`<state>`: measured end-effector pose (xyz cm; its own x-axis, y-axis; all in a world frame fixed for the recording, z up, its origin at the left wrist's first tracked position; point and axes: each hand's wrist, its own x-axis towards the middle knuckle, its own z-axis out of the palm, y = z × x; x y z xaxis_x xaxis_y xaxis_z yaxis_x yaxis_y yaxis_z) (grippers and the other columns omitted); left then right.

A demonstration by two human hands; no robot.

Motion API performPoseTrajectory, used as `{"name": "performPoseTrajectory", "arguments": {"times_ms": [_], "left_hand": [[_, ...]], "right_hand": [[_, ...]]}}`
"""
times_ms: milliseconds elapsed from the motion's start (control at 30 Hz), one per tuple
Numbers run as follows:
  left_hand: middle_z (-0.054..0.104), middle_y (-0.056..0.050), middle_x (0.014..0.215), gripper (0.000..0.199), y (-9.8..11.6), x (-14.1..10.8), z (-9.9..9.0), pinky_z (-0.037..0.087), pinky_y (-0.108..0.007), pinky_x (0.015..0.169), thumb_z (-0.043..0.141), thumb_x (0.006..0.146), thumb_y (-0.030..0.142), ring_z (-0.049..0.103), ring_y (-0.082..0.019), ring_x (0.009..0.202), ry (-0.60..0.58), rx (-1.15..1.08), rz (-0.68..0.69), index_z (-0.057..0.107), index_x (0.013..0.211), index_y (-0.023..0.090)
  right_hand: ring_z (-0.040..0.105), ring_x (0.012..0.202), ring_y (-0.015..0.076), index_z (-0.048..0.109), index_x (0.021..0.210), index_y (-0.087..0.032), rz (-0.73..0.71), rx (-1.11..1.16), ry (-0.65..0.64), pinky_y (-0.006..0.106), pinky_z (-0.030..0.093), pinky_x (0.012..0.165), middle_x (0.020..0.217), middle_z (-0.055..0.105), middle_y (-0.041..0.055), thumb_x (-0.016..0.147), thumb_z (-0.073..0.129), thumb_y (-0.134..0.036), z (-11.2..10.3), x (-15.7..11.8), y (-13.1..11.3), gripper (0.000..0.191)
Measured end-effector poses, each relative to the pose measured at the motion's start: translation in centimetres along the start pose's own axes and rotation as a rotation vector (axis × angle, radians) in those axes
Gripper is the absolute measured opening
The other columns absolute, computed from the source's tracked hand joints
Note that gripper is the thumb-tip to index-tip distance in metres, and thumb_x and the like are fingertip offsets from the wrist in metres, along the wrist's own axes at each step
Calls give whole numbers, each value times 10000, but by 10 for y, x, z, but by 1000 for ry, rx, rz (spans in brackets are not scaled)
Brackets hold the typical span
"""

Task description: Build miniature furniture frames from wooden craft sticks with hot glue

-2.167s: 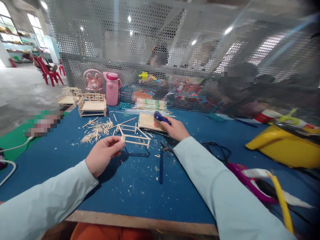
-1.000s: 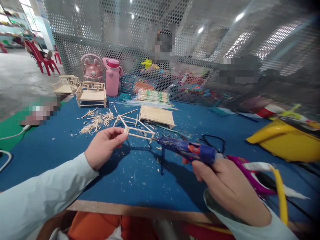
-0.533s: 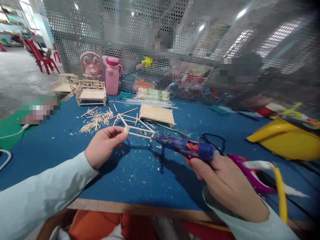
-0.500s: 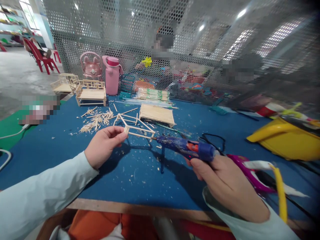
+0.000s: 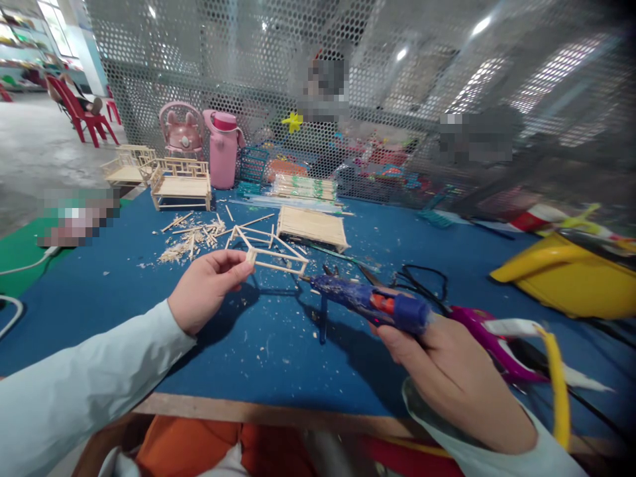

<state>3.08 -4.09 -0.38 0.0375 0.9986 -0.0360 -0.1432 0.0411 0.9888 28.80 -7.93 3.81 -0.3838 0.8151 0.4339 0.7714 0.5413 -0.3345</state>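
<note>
Between thumb and fingers, my left hand pinches one corner of a small frame of thin wooden sticks, held just above the table. My right hand is wrapped round a blue glue gun. The gun's nozzle points left, at or very near the lower right corner of the stick frame; whether it touches I cannot tell. Behind the frame lies a pile of short stick pieces. A flat panel of sticks laid side by side is just beyond, to the right.
Two miniature stick benches stand at the back left, beside a pink bottle. Bundled sticks lie along the perforated metal screen. On the right are a purple tool, black cable and a yellow object.
The glue gun has shifted slightly left and down, its nozzle now a little lower at the frame's corner. My left hand and the stick frame have stayed put.
</note>
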Motion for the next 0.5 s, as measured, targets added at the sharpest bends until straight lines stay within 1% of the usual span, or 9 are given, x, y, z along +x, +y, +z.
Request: {"name": "performPoseTrajectory", "arguments": {"times_ms": [67,133,200,233,300,400,500], "left_hand": [[519,50,574,214,0,0,0,329,-177,490,680,653,323,420,-48,505,1,1,-3,598,729,140],[520,49,573,219,1,0,0,327,-179,487,681,651,327,419,-49,504,4,5,-6,597,727,139],[517,50,570,223,1,0,0,327,-178,486,682,650,330,418,-50,504,6,8,-6,597,729,140],[515,51,569,223,1,0,0,326,-177,485,682,650,331,418,-50,504,8,9,-5,597,730,141],[514,52,567,222,1,0,0,325,-175,485,682,651,331,417,-49,504,10,8,-3,596,728,141],[515,51,565,222,0,0,0,325,-177,484,684,648,332,420,-50,504,9,5,-2,596,722,142],[522,49,570,228,-1,0,-1,327,-181,485,692,638,334,426,-53,506,7,-2,2,602,723,143]], "right_hand": [[652,723,227,583,715,-212,-56,-51,-13,295,511,616,589,617,43,837,431,-316,2,-1,2,221],[659,763,216,595,913,-180,-107,-99,-3,285,516,639,773,676,70,852,416,-304,4,-3,5,225],[659,813,207,552,1071,-163,-141,-121,4,269,518,657,925,681,86,858,417,-289,7,-3,7,282],[657,834,205,534,1112,-164,-150,-123,1,261,519,663,968,676,86,858,422,-282,8,-3,8,303],[657,850,205,526,1138,-175,-153,-119,-4,255,521,671,995,674,79,851,437,-276,9,-3,9,318],[658,857,220,533,1146,-188,-145,-121,-1,275,524,685,1001,677,79,837,452,-278,9,-4,9,332],[665,833,230,537,1145,-200,-134,-135,13,291,529,670,998,679,82,832,447,-276,8,-5,9,335]]}}
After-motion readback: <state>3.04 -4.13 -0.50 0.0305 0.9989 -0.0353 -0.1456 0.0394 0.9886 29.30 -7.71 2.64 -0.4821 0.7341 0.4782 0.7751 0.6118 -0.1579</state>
